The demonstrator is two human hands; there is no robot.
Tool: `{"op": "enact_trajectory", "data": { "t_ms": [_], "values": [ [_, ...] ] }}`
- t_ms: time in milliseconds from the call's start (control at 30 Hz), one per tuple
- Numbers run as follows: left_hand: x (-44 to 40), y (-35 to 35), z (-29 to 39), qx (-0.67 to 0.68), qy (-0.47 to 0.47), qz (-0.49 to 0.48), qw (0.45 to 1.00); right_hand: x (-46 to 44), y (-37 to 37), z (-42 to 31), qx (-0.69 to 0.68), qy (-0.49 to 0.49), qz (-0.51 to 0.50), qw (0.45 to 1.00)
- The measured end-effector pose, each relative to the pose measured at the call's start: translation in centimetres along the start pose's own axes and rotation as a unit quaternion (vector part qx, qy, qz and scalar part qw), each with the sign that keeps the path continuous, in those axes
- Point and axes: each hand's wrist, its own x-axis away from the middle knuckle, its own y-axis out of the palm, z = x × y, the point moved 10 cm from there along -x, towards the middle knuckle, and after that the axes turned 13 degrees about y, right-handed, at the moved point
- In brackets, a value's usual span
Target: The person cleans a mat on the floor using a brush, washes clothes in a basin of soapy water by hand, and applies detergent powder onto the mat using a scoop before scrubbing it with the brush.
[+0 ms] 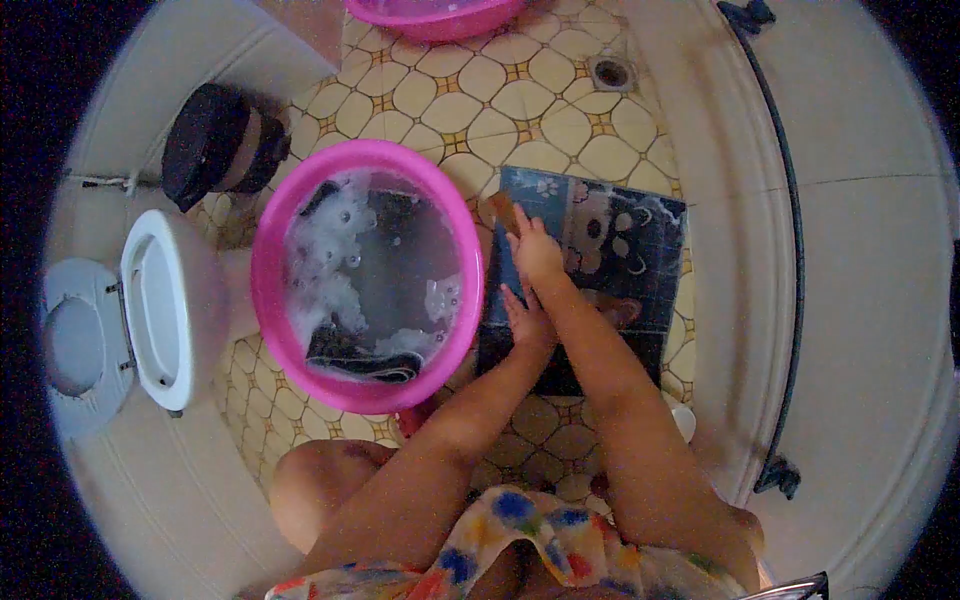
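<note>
A dark blue mat (640, 345) with a cartoon bear face and paw prints lies flat on the tiled floor, looking wet. Over its left part, my right hand (537, 255) grips a brown scrubbing brush (500, 212), whose head is at the mat's upper left edge. Just below, my left hand (528, 320) rests on the mat with its fingers spread. Left of the mat stands a pink basin (468, 290) of foamy grey water. Dark cloth (365, 365) is partly sunk in it, with a folded edge showing.
A white toilet (180, 310) with its lid raised is at the left, beside a black bin-like object (215, 150). Another pink basin (440, 25) sits at the top. A floor drain (610, 73) lies upper right. A black hose (795, 250) runs along the right wall.
</note>
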Motion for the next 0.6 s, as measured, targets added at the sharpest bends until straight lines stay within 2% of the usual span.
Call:
{"op": "enact_trajectory", "data": {
  "t_ms": [33,67,133,167,233,267,300,367,433,533,600],
  "values": [
    [0.0,0.0,-0.2,0.134,0.026,0.034,0.990,0.6,0.3,-0.8,0.012,-0.019,-0.027,0.999],
    [0.0,1.1,-0.3,0.192,0.044,-0.010,0.980,0.7,0.4,-0.7,0.020,-0.052,-0.017,0.998],
    [0.0,1.5,1.1,0.261,0.071,-0.038,0.962,2.5,1.4,0.4,0.051,-0.100,-0.046,0.993],
    [-0.2,1.0,1.8,0.274,0.082,-0.019,0.958,3.1,1.6,0.9,0.067,-0.126,-0.059,0.988],
    [-0.4,1.4,3.8,0.006,0.059,-0.106,0.993,3.4,0.7,1.7,0.100,-0.136,-0.070,0.983],
    [-0.3,1.5,4.4,-0.275,0.020,-0.202,0.940,3.4,0.6,2.0,0.115,-0.142,-0.077,0.980],
    [0.0,0.7,4.1,-0.531,-0.024,-0.281,0.799,2.7,0.1,1.8,0.112,-0.152,-0.056,0.980],
    [0.0,0.6,4.8,-0.530,-0.004,-0.277,0.802,-0.3,-0.8,1.0,0.105,-0.169,-0.012,0.980],
    [0.0,0.4,5.8,-0.524,-0.004,-0.281,0.804,-3.5,-2.6,0.2,0.088,-0.155,0.080,0.981],
    [-0.1,0.2,6.3,-0.516,-0.026,-0.289,0.806,-7.8,-3.5,-0.7,0.105,-0.101,0.096,0.985],
    [-0.1,0.2,6.0,-0.520,-0.033,-0.274,0.808,-7.3,-2.9,-0.4,0.084,-0.078,0.057,0.992]
  ]
}}
